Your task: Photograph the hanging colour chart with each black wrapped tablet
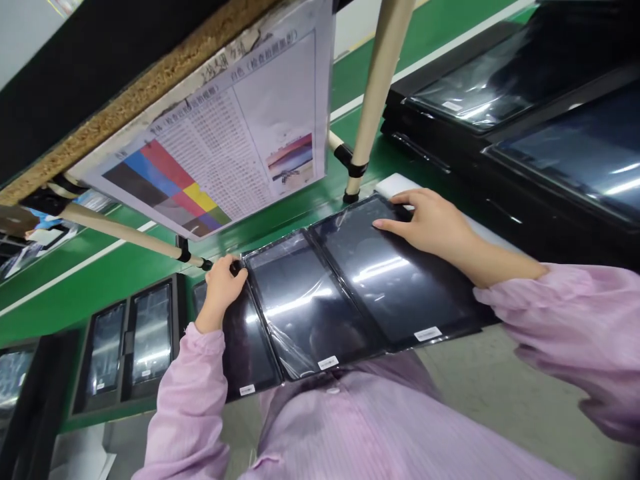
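Three dark tablet panels in clear plastic film lie side by side in front of me: a left one (247, 347), a middle one (305, 307) and a right one (395, 273). Each has a small white label near its close edge. My left hand (223, 287) is closed on the far corner of the left panel. My right hand (430, 220) rests flat, fingers stretched out, on the far end of the right panel. Both arms are in pink sleeves.
A laminated sheet with colour bars and text (225, 140) hangs above the panels from a board. Beige frame poles (375, 87) stand behind. Black trays of more panels sit at right (550, 120) and lower left (130, 347). The belt surface is green (60, 273).
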The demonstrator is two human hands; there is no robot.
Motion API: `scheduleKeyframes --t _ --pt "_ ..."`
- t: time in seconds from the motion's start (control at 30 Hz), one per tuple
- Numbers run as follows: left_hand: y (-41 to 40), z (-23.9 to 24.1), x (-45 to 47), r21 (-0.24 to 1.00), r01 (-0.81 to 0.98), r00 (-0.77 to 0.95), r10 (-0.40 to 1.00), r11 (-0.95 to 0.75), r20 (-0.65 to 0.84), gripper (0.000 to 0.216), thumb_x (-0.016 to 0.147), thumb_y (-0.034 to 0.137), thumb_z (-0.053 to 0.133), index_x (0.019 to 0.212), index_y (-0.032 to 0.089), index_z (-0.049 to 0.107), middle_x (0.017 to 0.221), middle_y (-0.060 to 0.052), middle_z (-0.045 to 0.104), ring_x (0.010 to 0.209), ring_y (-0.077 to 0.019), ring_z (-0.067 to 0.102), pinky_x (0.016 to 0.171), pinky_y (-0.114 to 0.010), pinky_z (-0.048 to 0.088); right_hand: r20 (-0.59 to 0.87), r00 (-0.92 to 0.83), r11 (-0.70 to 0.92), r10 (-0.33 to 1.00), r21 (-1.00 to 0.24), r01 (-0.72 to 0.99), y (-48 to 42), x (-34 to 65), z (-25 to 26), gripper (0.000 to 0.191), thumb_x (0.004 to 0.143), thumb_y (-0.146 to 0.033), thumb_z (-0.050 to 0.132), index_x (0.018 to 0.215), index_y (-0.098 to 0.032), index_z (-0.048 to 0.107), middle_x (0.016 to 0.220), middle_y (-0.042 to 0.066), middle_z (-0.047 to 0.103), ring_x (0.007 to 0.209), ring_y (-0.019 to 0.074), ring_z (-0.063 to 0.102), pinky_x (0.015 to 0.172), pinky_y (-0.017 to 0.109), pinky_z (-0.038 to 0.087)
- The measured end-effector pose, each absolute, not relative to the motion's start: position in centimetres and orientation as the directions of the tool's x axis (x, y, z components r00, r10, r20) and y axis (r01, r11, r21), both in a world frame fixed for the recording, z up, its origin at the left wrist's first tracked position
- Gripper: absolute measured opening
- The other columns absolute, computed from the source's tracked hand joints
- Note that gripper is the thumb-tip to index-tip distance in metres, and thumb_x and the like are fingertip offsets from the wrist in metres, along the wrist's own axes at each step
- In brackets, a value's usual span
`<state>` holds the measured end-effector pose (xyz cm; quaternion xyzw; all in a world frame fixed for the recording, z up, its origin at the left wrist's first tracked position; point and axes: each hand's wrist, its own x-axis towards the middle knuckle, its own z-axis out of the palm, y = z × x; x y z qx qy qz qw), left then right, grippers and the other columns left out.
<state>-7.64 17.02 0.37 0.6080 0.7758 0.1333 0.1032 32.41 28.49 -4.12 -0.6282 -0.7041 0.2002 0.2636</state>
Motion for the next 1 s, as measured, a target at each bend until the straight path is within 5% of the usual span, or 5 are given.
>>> scheduleKeyframes --t 0.2,0.43,0.7,1.0 --pt "16.9 0.4 -7.4 0.333 0.914 -0.243 0.970 0.229 0.000 0.022 0.078 0.023 0.058 0.099 0.022 0.060 0.100 -0.010 0.065 0.108 -0.0339 0.060 0.102 -0.054 0.040 0.151 -0.090 0.165 0.984 -0.622 0.766 28.0 32.5 -4.1 0.062 0.075 -0.059 0.068 0.114 -0.012 0.063 0.123 0.019 0.057 0.106 0.0297 0.058 0.103 0.044 0.047" --pt "20.5 2.2 -1.1 0.343 0.939 0.007 0.999 0.010 -0.047 0.040 0.085 0.023 0.054 0.125 0.019 0.057 0.131 -0.016 0.059 0.126 -0.0326 0.053 0.111 -0.047 0.035 0.169 -0.093 0.180 0.981 -0.635 0.751 27.8 32.5 -4.6 0.066 0.077 -0.059 0.066 0.124 -0.014 0.062 0.126 0.014 0.056 0.119 0.0312 0.054 0.109 0.047 0.044" --pt "24.8 1.3 6.2 0.306 0.951 -0.005 0.993 0.040 -0.117 0.017 0.086 0.032 0.058 0.096 0.018 0.058 0.099 -0.015 0.064 0.105 -0.0354 0.061 0.096 -0.048 0.041 0.158 -0.106 0.184 0.982 -0.656 0.732 27.8 32.6 -4.6 0.062 0.080 -0.056 0.068 0.126 -0.016 0.061 0.126 0.013 0.056 0.121 0.0302 0.054 0.110 0.046 0.043" --pt "25.1 1.5 7.6 0.293 0.951 -0.058 0.990 0.094 -0.129 0.012 0.084 0.030 0.059 0.088 0.019 0.055 0.096 -0.014 0.062 0.102 -0.0371 0.060 0.095 -0.051 0.039 0.145 -0.086 0.160 0.986 -0.650 0.743 28.0 32.5 -4.3 0.057 0.078 -0.049 0.071 0.124 -0.014 0.064 0.124 0.014 0.058 0.118 0.0301 0.056 0.110 0.046 0.045"
